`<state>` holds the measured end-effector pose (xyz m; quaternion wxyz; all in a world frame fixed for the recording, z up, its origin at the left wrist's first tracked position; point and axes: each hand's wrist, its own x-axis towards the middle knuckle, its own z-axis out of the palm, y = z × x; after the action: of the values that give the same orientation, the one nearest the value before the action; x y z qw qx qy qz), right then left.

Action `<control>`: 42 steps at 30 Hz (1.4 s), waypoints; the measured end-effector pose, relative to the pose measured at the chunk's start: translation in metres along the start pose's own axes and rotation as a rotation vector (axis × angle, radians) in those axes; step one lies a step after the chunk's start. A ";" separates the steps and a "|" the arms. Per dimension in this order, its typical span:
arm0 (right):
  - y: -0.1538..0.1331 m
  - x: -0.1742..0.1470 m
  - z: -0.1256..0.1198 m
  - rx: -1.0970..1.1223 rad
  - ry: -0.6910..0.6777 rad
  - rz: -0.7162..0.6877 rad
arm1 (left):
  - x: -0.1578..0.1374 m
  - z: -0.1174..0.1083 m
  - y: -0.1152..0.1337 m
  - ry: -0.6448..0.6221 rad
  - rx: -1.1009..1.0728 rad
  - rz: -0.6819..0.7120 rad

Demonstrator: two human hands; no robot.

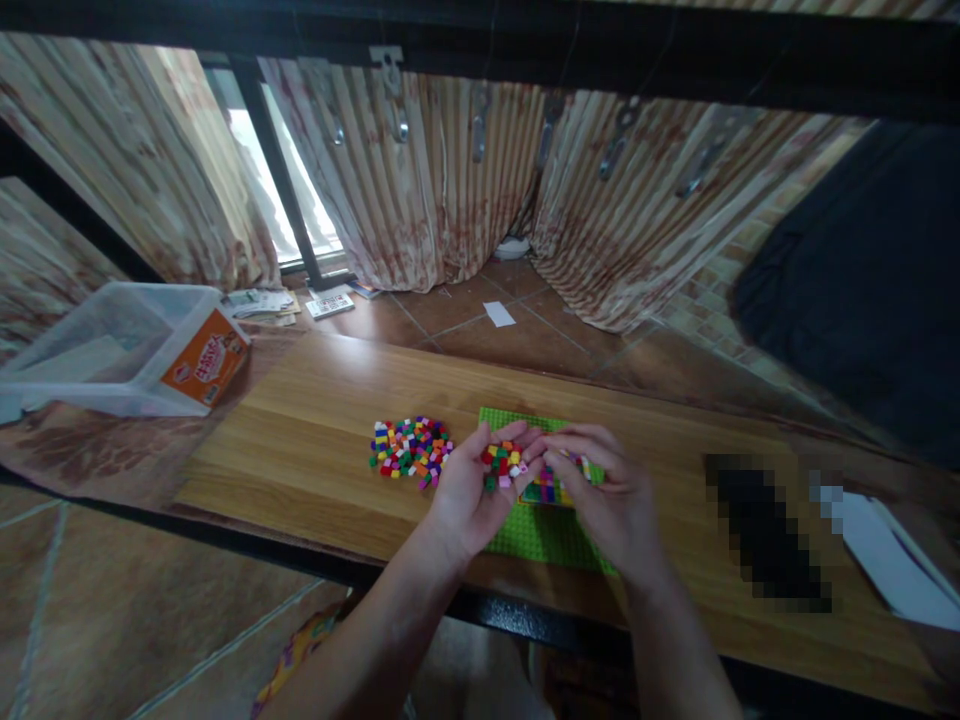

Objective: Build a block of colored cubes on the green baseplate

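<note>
Over the green baseplate [540, 540], small colourful bricks [501, 456] are lying in the cupped left hand [466, 492], its fingers curving loosely. Beside them the right hand [619, 492] is bending its fingers; whether these are pinching, one cannot tell. Leftward, a brick pile [412, 447] is resting on the desk [300, 410].

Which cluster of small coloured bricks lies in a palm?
The small handful cupped in the left hand; the larger cluster lies loose on the wooden tabletop, and the third cluster sits over the green baseplate.
</note>
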<state>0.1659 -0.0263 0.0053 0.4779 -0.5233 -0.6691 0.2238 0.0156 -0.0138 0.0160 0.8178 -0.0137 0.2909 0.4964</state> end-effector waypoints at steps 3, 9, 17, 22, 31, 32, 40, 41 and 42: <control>-0.009 -0.002 0.004 -0.113 -0.106 -0.077 | 0.000 0.000 0.000 -0.016 0.004 -0.012; -0.007 -0.004 0.001 -0.177 -0.130 -0.101 | -0.002 0.003 0.000 -0.031 -0.023 -0.007; 0.002 -0.004 0.001 -0.193 -0.162 -0.111 | -0.001 0.001 0.000 -0.067 0.008 -0.012; -0.002 -0.004 0.000 -0.192 -0.115 -0.070 | 0.000 -0.001 -0.002 -0.073 0.025 -0.012; 0.011 0.001 -0.013 0.298 0.373 0.351 | 0.002 -0.003 -0.001 -0.007 0.041 0.016; 0.015 0.002 -0.016 0.341 0.412 0.365 | 0.002 -0.003 0.000 0.004 0.036 0.027; 0.034 0.001 -0.026 0.277 0.373 0.411 | 0.003 -0.003 0.001 0.054 0.015 0.056; 0.034 0.001 -0.025 0.257 0.348 0.415 | 0.003 -0.003 0.001 0.057 0.018 0.058; 0.035 0.001 -0.024 0.244 0.331 0.418 | 0.003 -0.002 0.001 0.060 0.023 0.061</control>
<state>0.2035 -0.0183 -0.0117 0.5834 -0.6179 -0.4277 0.3081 0.0149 -0.0122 0.0129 0.7933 -0.0106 0.3213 0.5171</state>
